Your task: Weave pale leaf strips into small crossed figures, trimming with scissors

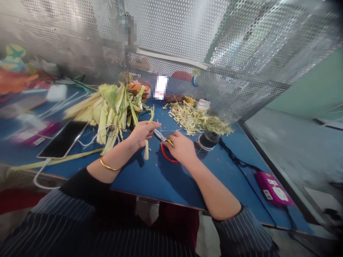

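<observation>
A: State the progress. Use the black cylindrical spool wound with white thread (207, 141) as the landmark.

B: Judged as partway. Apparently done: a loose heap of pale shredded plant scraps (190, 116) lies just beyond the spool. Apparently remaining: a bundle of long yellow-green husk-like leaves (107, 107) lies well to the spool's left. The piece in hand has not been set down.

A: Where is that piece, and how is it aligned?

B: The narrow pale-yellow leaf strip (146, 151) is left of the spool, held above the table. Its long axis runs roughly away from the wearer, the far end leaning slightly to the spool's side. The broader end points back toward the wearer.

A: Report the fingers.

B: Left hand (143, 134): fingers closed on the strip. Right hand (182, 145): fingers wrapped around the handles of the metal scissors with red-and-yellow grips (160, 135), left of the spool. The blades point away from the spool, toward the left hand. Blade opening: cannot tell.
</observation>
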{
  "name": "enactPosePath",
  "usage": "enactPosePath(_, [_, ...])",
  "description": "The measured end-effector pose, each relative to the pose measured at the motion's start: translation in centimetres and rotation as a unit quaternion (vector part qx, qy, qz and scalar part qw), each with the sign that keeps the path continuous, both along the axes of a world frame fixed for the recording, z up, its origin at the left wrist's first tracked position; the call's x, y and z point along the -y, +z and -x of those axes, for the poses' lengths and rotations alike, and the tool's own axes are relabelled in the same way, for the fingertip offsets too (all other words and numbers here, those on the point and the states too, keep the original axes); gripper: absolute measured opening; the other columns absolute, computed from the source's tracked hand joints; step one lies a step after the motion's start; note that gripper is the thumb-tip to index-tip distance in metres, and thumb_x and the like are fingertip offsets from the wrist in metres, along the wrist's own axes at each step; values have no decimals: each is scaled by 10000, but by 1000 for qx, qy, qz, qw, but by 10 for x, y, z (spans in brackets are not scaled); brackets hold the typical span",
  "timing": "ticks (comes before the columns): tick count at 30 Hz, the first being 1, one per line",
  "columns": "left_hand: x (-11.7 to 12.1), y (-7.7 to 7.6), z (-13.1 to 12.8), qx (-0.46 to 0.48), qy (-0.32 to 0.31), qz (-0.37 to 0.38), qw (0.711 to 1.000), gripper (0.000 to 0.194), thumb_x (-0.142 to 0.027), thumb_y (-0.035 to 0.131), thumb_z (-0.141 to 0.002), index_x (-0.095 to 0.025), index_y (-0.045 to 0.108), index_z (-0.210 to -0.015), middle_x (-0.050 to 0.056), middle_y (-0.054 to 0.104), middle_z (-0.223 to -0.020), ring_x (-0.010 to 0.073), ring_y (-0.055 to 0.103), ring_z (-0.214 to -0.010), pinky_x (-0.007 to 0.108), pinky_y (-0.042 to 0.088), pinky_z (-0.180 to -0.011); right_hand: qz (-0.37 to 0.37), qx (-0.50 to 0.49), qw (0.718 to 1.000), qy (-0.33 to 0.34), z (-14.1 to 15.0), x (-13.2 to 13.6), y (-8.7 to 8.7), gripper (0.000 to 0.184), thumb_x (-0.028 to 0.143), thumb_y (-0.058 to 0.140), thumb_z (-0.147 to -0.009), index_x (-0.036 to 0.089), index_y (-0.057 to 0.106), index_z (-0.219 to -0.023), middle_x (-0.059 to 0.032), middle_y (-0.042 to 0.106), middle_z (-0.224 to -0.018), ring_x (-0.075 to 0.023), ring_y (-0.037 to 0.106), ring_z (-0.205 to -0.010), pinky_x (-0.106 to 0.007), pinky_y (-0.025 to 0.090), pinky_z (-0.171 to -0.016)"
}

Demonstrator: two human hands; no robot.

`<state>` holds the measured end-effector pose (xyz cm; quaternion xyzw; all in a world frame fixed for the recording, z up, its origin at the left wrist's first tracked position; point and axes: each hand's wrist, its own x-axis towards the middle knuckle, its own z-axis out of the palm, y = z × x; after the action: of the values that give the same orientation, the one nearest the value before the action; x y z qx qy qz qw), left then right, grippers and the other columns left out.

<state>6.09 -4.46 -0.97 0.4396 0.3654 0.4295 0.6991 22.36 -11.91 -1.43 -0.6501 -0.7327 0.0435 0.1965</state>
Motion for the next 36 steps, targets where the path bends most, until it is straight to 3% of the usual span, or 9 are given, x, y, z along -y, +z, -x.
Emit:
enactPosePath(2, [7,-2,-4,-13,-16,7,1000,232,-237,754,-681,-152,541,-648,-103,258,-427,21,175,-362,212,68,-373,1,-174,985,2,1,-4,-1,291,445,520,-856,203,667,-922,-47,635,-802,-163,595,-714,-275,443,-651])
enactPosePath(6, [19,-3,-11,-48,-57,20,997,178,-219,728,-715,-136,576,-673,-90,307,-414,19,194,-338,210,71,-366,122,-469,874,24,1,-10,-8,296,471,601,-790,178,618,-748,55,481,-476,-81,417,-414,-213,345,-431])
enactPosePath(12, [17,-2,-11,-12,-74,73,995,240,-328,696,-775,-107,613,-729,-97,268,-448,12,183,-336,181,84,-348,308,-539,773,131,-16,-11,-2,211,337,697,-725,159,607,-657,54,512,-460,-51,408,-356,-188,307,-376])
enactPosePath(18, [13,-3,-12,41,-72,157,984,280,-277,481,-915,-77,634,-794,-38,396,-528,37,352,-368,166,267,-338,47,-743,667,-18,-45,-33,7,255,459,582,-820,204,567,-816,-39,697,-827,-113,614,-668,-220,519,-595])
enactPosePath(20, [15,-3,-14,53,-55,159,984,256,-223,467,-915,-71,652,-822,3,492,-592,66,486,-461,183,419,-429,91,-721,684,-64,-41,-34,5,270,461,591,-810,195,566,-852,-64,698,-931,-120,613,-666,-240,514,-572])
enactPosePath(24, [19,-2,-16,117,-16,128,985,205,-178,499,-892,-84,680,-881,57,616,-777,101,613,-677,218,532,-666,51,-550,833,-34,-13,-20,-4,251,427,637,-777,180,616,-811,-13,647,-758,-121,593,-664,-231,468,-591])
enactPosePath(26, [21,-2,-17,143,-25,111,983,184,-196,528,-877,-109,686,-917,57,635,-840,109,624,-711,224,533,-678,41,-484,874,17,1,-12,-9,258,441,618,-786,183,619,-793,5,624,-697,-122,569,-650,-245,462,-621])
enactPosePath(32, [27,-4,-19,138,-88,95,982,229,-275,581,-850,-143,689,-1003,76,656,-965,138,630,-785,252,529,-712,100,-508,855,44,16,-3,-15,197,388,634,-763,193,609,-748,34,574,-621,-109,512,-550,-243,433,-540])
enactPosePath(36, [26,-4,-19,39,1,-20,999,327,-379,535,-886,-143,647,-1082,87,667,-950,132,630,-787,222,501,-682,122,-610,783,-8,11,-4,-8,169,339,679,-706,192,596,-704,41,568,-548,-112,511,-481,-253,441,-507])
